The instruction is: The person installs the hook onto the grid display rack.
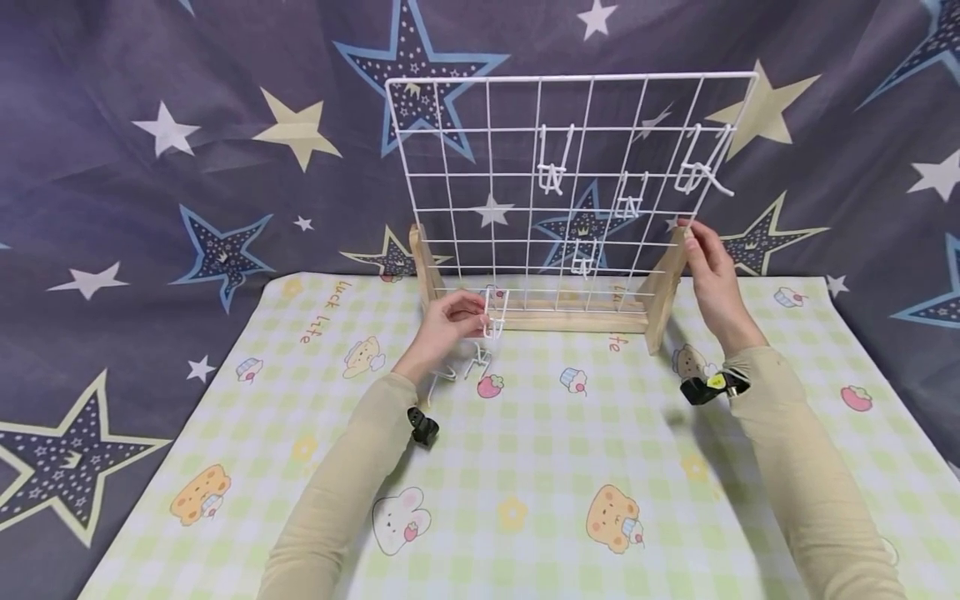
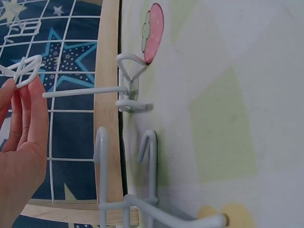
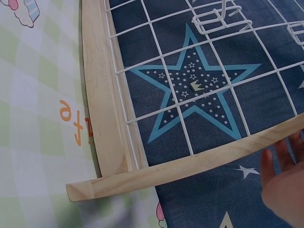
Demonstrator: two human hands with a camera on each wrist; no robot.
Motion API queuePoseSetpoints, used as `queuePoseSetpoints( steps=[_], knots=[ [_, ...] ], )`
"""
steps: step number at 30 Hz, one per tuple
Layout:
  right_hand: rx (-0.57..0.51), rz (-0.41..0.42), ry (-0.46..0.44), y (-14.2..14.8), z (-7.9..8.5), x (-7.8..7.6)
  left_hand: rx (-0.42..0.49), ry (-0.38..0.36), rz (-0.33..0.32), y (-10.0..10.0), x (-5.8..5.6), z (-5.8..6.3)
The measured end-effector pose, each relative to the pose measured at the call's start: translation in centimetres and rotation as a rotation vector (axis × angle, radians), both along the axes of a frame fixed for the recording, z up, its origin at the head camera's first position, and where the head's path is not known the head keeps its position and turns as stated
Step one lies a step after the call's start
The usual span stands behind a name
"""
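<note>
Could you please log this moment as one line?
left hand: holds white hook; right hand: touches wooden stand; wire grid: four hooks; cloth: two loose hooks

Metal grid, smooth wooden stand

the head view looks forward and down from above the table's near side, far enough back to take in the left hand, the right hand and the whole wire grid. the left wrist view sits close and sideways, the wooden base running upright through it; it shares two loose hooks with the head view. the right wrist view, also near and turned, faces the right wooden upright, which the head view shows too.
</note>
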State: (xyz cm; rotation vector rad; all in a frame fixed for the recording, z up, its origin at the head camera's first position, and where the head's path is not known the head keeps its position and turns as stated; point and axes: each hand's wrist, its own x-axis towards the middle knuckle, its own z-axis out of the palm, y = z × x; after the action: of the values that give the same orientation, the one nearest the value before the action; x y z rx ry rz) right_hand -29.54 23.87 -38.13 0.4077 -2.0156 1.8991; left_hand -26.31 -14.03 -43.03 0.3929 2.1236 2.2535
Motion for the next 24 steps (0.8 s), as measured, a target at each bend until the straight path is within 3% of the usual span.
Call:
queuePoseSetpoints(
  steps=[10,24],
  knots=[
    [-0.01,0.009,0.007,0.0,0.0,-0.1,0.078,-0.006,-0.001,-0.1,-0.3,0.5],
    [0.035,-0.024,0.011,-0.1,0.0,-0.1,-0.009,0.118,0.041,0.7,-0.8,2.1]
  ],
)
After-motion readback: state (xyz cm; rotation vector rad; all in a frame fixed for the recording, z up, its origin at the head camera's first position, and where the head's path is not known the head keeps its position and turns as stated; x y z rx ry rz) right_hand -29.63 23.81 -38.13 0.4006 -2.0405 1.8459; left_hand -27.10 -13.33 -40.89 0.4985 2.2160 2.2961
